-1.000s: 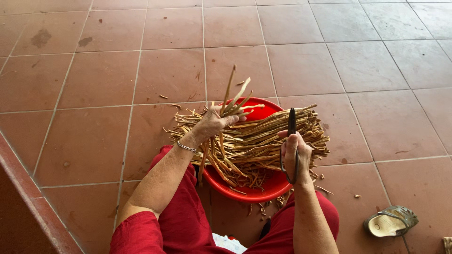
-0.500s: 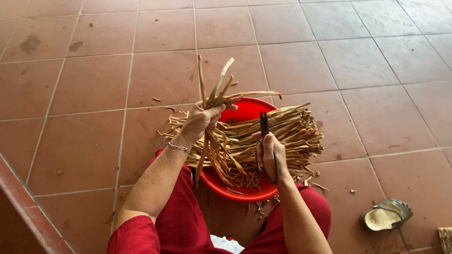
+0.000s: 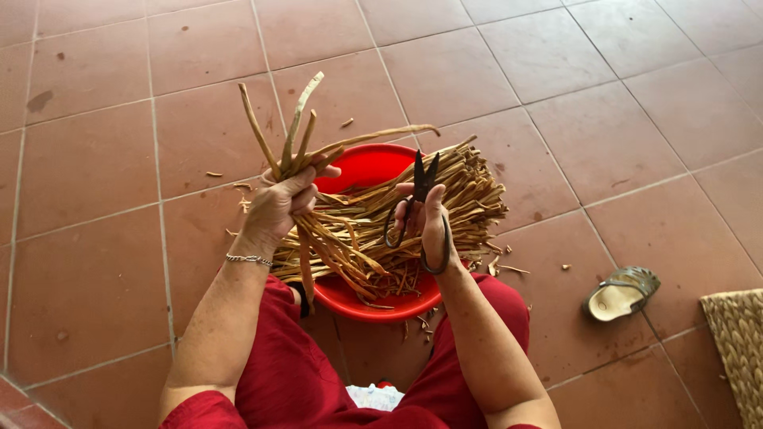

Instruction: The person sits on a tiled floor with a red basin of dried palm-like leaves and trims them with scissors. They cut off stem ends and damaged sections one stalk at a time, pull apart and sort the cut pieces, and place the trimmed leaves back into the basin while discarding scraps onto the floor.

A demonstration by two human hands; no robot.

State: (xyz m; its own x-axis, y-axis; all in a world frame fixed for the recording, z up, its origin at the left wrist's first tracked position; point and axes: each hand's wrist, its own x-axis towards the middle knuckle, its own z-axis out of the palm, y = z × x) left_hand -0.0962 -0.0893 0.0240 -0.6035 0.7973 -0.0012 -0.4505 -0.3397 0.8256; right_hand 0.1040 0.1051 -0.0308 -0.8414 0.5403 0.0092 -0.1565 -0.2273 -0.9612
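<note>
Dried tan stalks [image 3: 413, 214] heaped over a red basin [image 3: 373, 298]
Left hand [image 3: 280, 205] grips a raised bunch [image 3: 296, 143]; right hand [image 3: 427, 222] closed around black scissors [image 3: 421, 187]

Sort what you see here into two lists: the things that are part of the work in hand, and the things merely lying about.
In use:
left hand, gripping a bunch of dried tan plant strips
right hand, holding black metal scissors
round red plastic basin heaped with more dried strips

Lying about:
olive-green sandal
woven straw mat
loose scraps on the terracotta floor tiles
</note>
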